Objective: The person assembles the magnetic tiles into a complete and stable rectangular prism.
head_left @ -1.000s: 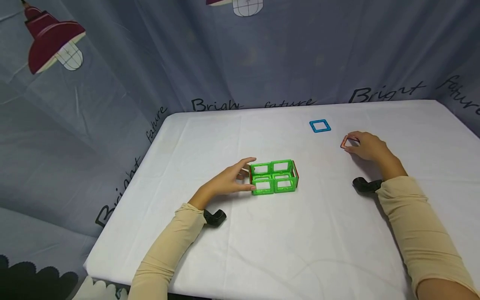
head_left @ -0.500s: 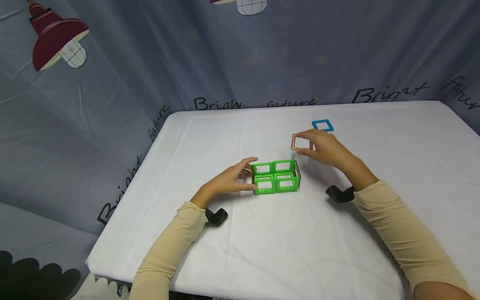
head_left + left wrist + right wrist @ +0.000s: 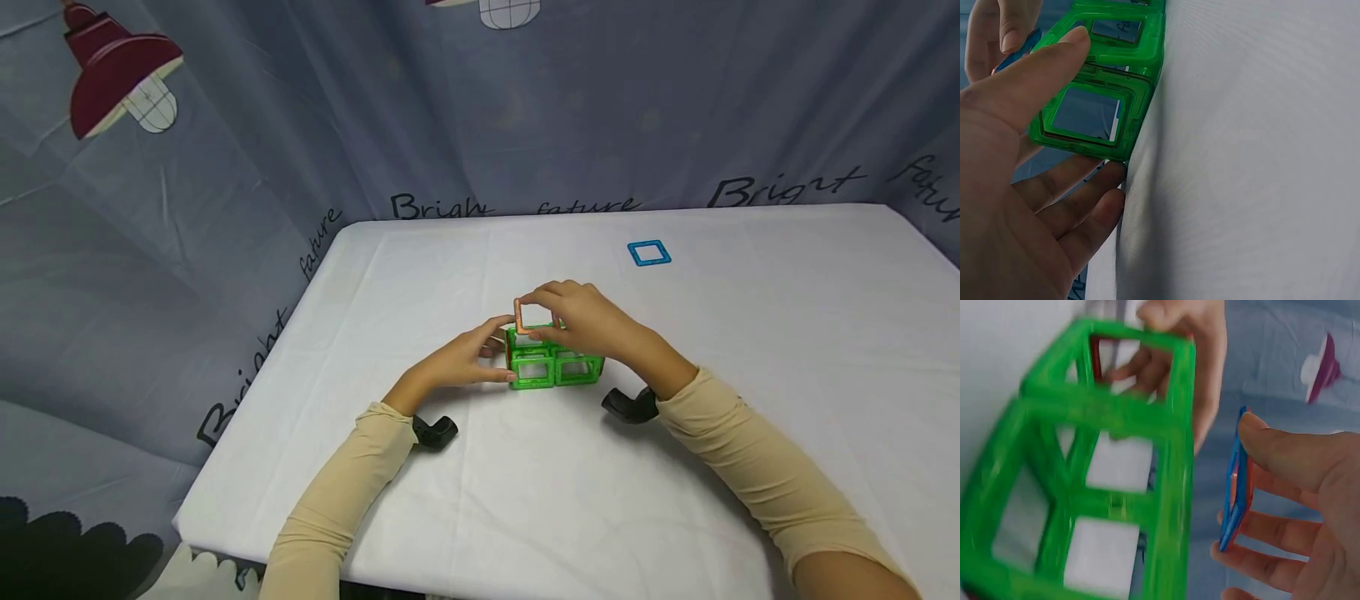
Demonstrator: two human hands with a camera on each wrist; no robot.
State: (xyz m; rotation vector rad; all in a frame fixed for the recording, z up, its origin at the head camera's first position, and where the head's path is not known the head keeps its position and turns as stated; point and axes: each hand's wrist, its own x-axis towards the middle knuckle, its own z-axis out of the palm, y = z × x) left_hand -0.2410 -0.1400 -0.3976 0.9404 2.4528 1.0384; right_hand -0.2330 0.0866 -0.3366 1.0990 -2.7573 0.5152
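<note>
An open-topped box of green magnetic tiles point(image 3: 556, 372) with red end pieces stands on the white table. At its left end my left hand point(image 3: 459, 360) holds it, the thumb point(image 3: 1054, 69) against the front face and the other fingers around the end. My right hand point(image 3: 592, 321) pinches an orange square magnetic tile point(image 3: 517, 318) by its edges, over the back of the box. In the right wrist view a blue tile point(image 3: 1229, 530) lies flat against the orange one, both between thumb and fingers. The hand covers the box's right rear part in the head view.
Another blue square tile point(image 3: 654, 262) lies flat toward the back of the table point(image 3: 420, 275). A grey printed curtain point(image 3: 570, 125) hangs behind and to the left. Black wrist mounts point(image 3: 435, 434) stick out from both wrists near the tabletop.
The right hand has carried the orange tile leftward from the right side of the table to over the box. The left hand and box have stayed put.
</note>
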